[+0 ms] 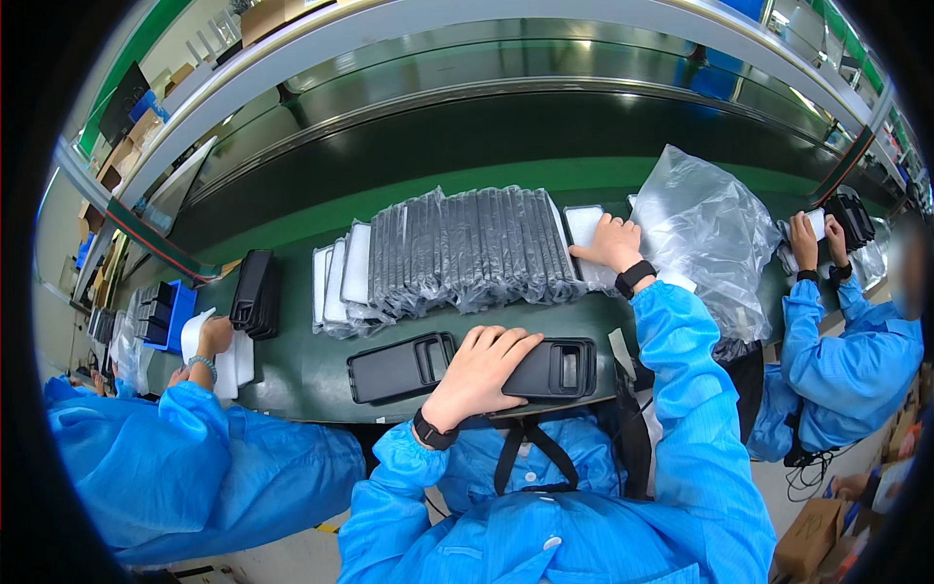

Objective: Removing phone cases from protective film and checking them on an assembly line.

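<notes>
Left grip (479,375) lies palm-down, fingers spread, across the near black case (559,369), which rests flat at the front edge of the green surface (302,370); the hand presses on the case rather than closing around it. Right grip (610,243) reaches forward with fingers loosely extended and rests on a white bagged piece (582,226) at the right end of the upright row of bagged black cases (467,248); whether it actually pinches that piece cannot be told. A second black case (399,368) lies flat just to the left of the near one, the two touching or nearly so beneath the left hand. White flat pieces (341,277) lean at the left end of the row. A crumpled clear plastic bag (705,229) sits just right of the right hand. Further left, a stack of black cases (255,292) stands near a blue bin (173,313). Co-workers in blue coats work on both sides: one hand (214,336) on white sheets at left, two hands (815,241) on a black item at right.
</notes>
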A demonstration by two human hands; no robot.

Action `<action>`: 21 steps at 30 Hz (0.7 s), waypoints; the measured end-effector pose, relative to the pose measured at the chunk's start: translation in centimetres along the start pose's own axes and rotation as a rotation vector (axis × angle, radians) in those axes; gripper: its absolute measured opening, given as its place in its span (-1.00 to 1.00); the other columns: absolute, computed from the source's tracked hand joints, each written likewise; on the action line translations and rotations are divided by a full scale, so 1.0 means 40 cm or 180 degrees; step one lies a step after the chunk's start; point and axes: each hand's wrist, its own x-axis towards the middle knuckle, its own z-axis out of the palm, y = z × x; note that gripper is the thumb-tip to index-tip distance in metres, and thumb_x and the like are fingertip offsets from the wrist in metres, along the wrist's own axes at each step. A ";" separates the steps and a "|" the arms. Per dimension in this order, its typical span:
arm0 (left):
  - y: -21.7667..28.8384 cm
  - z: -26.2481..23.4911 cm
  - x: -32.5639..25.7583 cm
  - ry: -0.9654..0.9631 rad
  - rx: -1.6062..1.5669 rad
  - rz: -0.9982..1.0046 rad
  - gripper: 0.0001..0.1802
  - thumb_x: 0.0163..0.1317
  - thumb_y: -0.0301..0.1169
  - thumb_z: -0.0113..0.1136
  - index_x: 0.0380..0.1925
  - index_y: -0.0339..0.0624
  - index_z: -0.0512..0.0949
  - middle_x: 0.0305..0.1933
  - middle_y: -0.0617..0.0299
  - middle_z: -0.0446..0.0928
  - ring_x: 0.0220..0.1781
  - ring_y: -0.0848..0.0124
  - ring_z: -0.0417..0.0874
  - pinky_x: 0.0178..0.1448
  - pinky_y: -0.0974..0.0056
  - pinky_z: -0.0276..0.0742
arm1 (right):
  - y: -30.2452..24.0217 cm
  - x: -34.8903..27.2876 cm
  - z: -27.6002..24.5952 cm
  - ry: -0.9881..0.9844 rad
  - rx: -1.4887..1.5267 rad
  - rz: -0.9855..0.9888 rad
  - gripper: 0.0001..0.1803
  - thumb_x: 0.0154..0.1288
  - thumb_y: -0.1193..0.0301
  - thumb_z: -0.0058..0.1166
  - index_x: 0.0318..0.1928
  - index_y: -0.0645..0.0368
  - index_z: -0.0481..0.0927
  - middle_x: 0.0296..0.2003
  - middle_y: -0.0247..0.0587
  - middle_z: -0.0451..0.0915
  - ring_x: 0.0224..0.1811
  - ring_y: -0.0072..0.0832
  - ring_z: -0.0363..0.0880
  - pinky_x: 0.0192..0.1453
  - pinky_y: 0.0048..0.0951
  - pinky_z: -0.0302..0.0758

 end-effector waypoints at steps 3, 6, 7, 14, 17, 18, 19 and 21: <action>0.011 -0.004 -0.010 -0.0039 0.0260 -0.0100 -0.04 -0.32 -0.18 0.46 0.19 -0.11 0.28 0.17 0.14 0.31 0.19 0.13 0.30 0.34 -0.01 0.11 | 0.025 0.036 0.025 -0.0253 0.0338 0.0005 -0.02 -0.27 -0.21 0.29 -0.01 0.39 0.43 -0.13 0.17 0.55 -0.13 -0.13 0.60 -0.08 -0.36 0.51; 0.033 -0.010 -0.030 0.0183 0.0211 -0.0178 -0.07 -0.25 -0.15 0.43 0.21 -0.12 0.26 0.19 0.08 0.28 0.21 0.10 0.28 0.36 -0.07 0.07 | 0.075 0.076 0.047 -0.0712 0.2023 -0.0037 -0.16 -0.18 0.07 0.38 0.01 0.46 0.40 -0.10 0.18 0.54 -0.12 -0.17 0.58 -0.04 -0.35 0.50; 0.040 -0.014 -0.037 0.0353 0.0250 -0.0287 -0.11 -0.19 -0.16 0.41 0.20 -0.13 0.26 0.19 0.06 0.27 0.22 0.09 0.27 0.36 -0.07 0.07 | 0.091 0.084 0.050 -0.0993 0.2889 -0.0265 -0.27 -0.08 0.14 0.33 0.00 0.45 0.42 -0.12 0.10 0.56 -0.14 -0.25 0.58 -0.06 -0.38 0.50; 0.089 -0.058 -0.119 0.0900 0.0314 -0.0710 -0.33 -0.03 -0.29 0.32 0.12 -0.22 0.34 0.19 0.02 0.28 0.19 0.03 0.28 0.28 -0.02 0.15 | 0.114 0.067 -0.055 -0.0349 0.5405 -0.0586 -0.67 0.21 0.42 0.14 -0.05 0.30 0.49 -0.16 -0.20 0.59 -0.17 -0.52 0.56 -0.07 -0.47 0.47; 0.104 -0.093 -0.144 0.1062 0.0312 -0.0683 -0.35 -0.03 -0.30 0.32 0.09 -0.25 0.36 0.17 0.03 0.32 0.18 0.04 0.29 0.29 -0.02 0.14 | 0.095 0.024 -0.157 0.0221 0.6363 -0.0541 -0.69 0.28 0.41 0.09 0.00 0.24 0.44 -0.14 -0.30 0.57 -0.10 -0.57 0.53 0.02 -0.50 0.44; 0.109 -0.104 -0.147 0.1266 0.0363 -0.0672 -0.35 -0.04 -0.30 0.33 0.09 -0.27 0.37 0.17 0.03 0.33 0.16 0.04 0.33 0.27 0.00 0.18 | 0.084 -0.003 -0.190 0.0428 0.6745 -0.0815 -0.68 0.30 0.42 0.06 0.02 0.25 0.42 -0.15 -0.28 0.57 -0.10 -0.55 0.53 0.01 -0.49 0.46; 0.115 -0.113 -0.147 0.1468 0.0375 -0.0677 -0.35 -0.05 -0.30 0.33 0.08 -0.29 0.38 0.16 0.02 0.34 0.14 0.04 0.36 0.25 0.01 0.22 | 0.082 -0.044 -0.221 0.0470 0.6716 -0.0913 -0.65 0.28 0.39 0.09 0.03 0.27 0.41 -0.15 -0.26 0.57 -0.12 -0.54 0.54 -0.01 -0.48 0.47; 0.132 -0.120 -0.142 0.1743 0.0398 -0.0514 -0.34 -0.02 -0.27 0.32 0.09 -0.32 0.36 0.16 0.00 0.35 0.13 0.04 0.39 0.23 0.03 0.27 | 0.076 -0.156 -0.268 0.0309 0.6201 -0.1140 -0.58 0.22 0.33 0.15 0.01 0.31 0.42 -0.17 -0.23 0.57 -0.16 -0.53 0.55 -0.04 -0.47 0.49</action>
